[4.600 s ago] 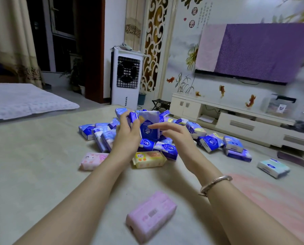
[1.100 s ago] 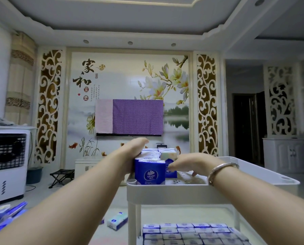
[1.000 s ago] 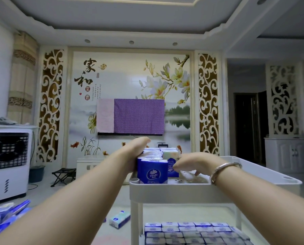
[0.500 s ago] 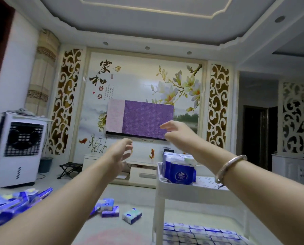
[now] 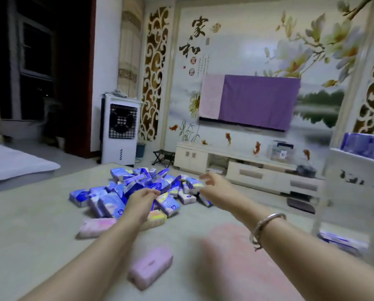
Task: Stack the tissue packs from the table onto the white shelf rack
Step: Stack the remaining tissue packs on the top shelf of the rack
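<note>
A heap of blue tissue packs [image 5: 136,187] lies on the pale table surface [image 5: 29,231] ahead of me. My left hand [image 5: 141,200] hangs over the near side of the heap, fingers loosely bent, holding nothing. My right hand [image 5: 212,187] reaches out at the heap's right edge, fingers spread and empty. The white shelf rack [image 5: 353,183] stands at the far right, with blue packs [image 5: 364,146] stacked on its top tier and more on a lower tier [image 5: 344,241].
Pink packs lie apart from the heap: one at the left [image 5: 97,227], one close to me [image 5: 150,267]. A yellow pack [image 5: 154,220] sits beside my left wrist. A white fan unit [image 5: 120,131] and TV cabinet [image 5: 246,170] stand behind.
My hands let go of the blue packs on the rack's top tier and lifted away. The view swung left and down to the table, and both empty hands now reach toward the heap.
</note>
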The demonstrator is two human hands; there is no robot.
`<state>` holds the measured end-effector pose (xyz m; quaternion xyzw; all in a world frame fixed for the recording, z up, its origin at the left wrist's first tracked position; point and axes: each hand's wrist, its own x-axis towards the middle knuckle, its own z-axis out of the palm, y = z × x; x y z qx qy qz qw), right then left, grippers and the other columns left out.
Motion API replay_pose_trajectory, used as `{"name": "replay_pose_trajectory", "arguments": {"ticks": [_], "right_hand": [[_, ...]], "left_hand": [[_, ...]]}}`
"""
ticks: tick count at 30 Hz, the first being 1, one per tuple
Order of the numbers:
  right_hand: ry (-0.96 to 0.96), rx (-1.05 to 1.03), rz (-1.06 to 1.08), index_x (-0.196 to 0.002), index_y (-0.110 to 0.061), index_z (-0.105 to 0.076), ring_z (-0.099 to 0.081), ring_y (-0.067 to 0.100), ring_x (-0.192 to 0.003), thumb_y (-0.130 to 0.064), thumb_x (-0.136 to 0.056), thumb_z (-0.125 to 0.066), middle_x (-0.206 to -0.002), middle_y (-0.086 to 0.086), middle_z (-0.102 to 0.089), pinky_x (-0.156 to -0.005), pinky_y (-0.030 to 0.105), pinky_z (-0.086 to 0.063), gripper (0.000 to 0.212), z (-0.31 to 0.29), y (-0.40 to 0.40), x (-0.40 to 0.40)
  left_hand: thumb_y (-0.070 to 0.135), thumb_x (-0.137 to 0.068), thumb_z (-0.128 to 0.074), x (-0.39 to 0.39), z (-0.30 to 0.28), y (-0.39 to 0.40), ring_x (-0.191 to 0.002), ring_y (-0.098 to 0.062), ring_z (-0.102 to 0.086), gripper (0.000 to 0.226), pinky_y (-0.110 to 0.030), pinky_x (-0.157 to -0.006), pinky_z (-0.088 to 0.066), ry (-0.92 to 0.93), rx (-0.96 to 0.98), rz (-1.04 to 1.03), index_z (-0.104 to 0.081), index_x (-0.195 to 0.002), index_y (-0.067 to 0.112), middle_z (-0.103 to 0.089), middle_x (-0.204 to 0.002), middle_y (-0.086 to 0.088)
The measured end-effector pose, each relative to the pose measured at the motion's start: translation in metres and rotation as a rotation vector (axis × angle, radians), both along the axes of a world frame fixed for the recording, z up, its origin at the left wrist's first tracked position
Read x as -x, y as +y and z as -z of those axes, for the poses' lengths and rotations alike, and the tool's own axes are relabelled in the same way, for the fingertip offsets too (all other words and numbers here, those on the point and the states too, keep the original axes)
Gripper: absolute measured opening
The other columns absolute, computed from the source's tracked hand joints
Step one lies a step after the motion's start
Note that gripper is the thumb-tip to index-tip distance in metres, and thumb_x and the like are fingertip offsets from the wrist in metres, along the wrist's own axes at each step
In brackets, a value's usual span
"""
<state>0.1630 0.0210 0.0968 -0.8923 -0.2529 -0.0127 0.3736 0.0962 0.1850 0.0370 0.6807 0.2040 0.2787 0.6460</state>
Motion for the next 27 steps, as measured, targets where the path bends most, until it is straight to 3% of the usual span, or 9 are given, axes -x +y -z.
{"name": "replay_pose_trajectory", "arguments": {"ticks": [3,6,8,11,16,20,23,25,27], "right_hand": [[0.012,0.052,-0.018,-0.130,-0.022,-0.049,-0.053,0.020,-0.100,-0.016,-0.086,-0.049,-0.126,0.005,-0.055,-0.070,0.023,-0.041,0.044,0.037,0.018,-0.022],[-0.032,0.089,-0.065,-0.130,-0.023,-0.050,-0.052,0.023,-0.115,-0.009,-0.082,-0.050,-0.133,0.007,-0.051,-0.082,0.025,-0.043,0.051,0.064,0.037,-0.042],[-0.044,0.069,-0.076,-0.129,-0.025,-0.051,-0.049,0.023,-0.120,-0.014,-0.082,-0.056,-0.129,0.004,-0.052,-0.093,0.028,-0.041,0.048,0.079,0.051,-0.053],[-0.012,-0.012,-0.074,-0.127,-0.022,-0.050,-0.048,0.016,-0.117,-0.021,-0.082,-0.067,-0.111,-0.007,-0.050,-0.084,0.021,-0.034,0.047,0.096,0.072,-0.065],[0.116,-0.099,0.023,-0.121,-0.031,-0.048,-0.052,0.022,-0.118,-0.051,-0.060,-0.070,-0.120,-0.001,-0.059,-0.100,0.041,-0.042,0.068,0.121,0.101,-0.075],[0.071,-0.217,0.046,-0.115,-0.031,-0.048,-0.054,0.020,-0.114,-0.038,-0.069,-0.077,-0.115,-0.004,-0.059,-0.098,0.041,-0.044,0.055,0.134,0.102,-0.081],[0.131,-0.391,0.001,-0.110,-0.027,-0.043,-0.059,0.018,-0.106,-0.022,-0.074,-0.078,-0.110,-0.004,-0.056,-0.087,0.034,-0.050,0.050,0.135,0.095,-0.083],[0.156,-0.490,-0.008,-0.111,-0.024,-0.043,-0.060,0.018,-0.101,-0.014,-0.078,-0.074,-0.117,0.004,-0.057,-0.078,0.028,-0.048,0.047,0.134,0.092,-0.084],[0.151,-0.553,-0.012,-0.115,-0.022,-0.045,-0.058,0.018,-0.103,-0.010,-0.078,-0.072,-0.126,0.011,-0.051,-0.078,0.025,-0.045,0.047,0.134,0.090,-0.086]], "left_hand": [[0.001,-0.090,-0.047,-0.012,0.026,0.022,-0.073,-0.011,-0.054,0.023,-0.020,-0.056,-0.038,0.040,-0.192,-0.113,-0.064,-0.096,0.016,-0.065,-0.107,-0.004],[0.000,-0.083,-0.049,-0.026,0.044,0.033,-0.086,-0.025,-0.060,0.029,-0.029,-0.067,-0.045,0.016,-0.334,-0.139,-0.063,-0.095,0.023,-0.065,-0.109,0.001],[0.000,-0.083,-0.051,-0.035,0.047,0.038,-0.098,-0.023,-0.061,0.029,-0.031,-0.082,-0.047,0.001,-0.467,-0.135,-0.064,-0.100,0.020,-0.064,-0.111,0.002],[-0.001,-0.082,-0.051,-0.039,0.043,0.051,-0.102,-0.020,-0.058,0.028,-0.033,-0.092,-0.044,-0.045,-0.616,-0.179,-0.064,-0.102,0.014,-0.064,-0.106,0.000],[0.004,-0.081,-0.054,-0.034,0.052,0.077,-0.114,-0.029,-0.050,0.035,-0.041,-0.100,-0.039,0.186,-0.773,-0.247,-0.062,-0.114,0.013,-0.060,-0.120,-0.006],[0.008,-0.089,-0.046,-0.036,0.054,0.073,-0.123,-0.027,-0.042,0.041,-0.040,-0.102,-0.037,0.283,-0.844,-0.157,-0.054,-0.128,0.017,-0.055,-0.132,-0.004],[0.008,-0.091,-0.041,-0.037,0.056,0.068,-0.133,-0.024,-0.034,0.052,-0.037,-0.110,-0.029,0.409,-0.995,-0.083,-0.043,-0.141,0.022,-0.042,-0.148,0.002],[0.012,-0.092,-0.039,-0.038,0.058,0.065,-0.136,-0.023,-0.029,0.055,-0.036,-0.112,-0.022,0.508,-1.081,-0.050,-0.036,-0.145,0.024,-0.029,-0.155,0.006],[0.017,-0.094,-0.036,-0.038,0.059,0.065,-0.131,-0.024,-0.030,0.054,-0.035,-0.111,-0.021,0.554,-1.099,-0.049,-0.033,-0.147,0.026,-0.028,-0.155,0.007]]}}
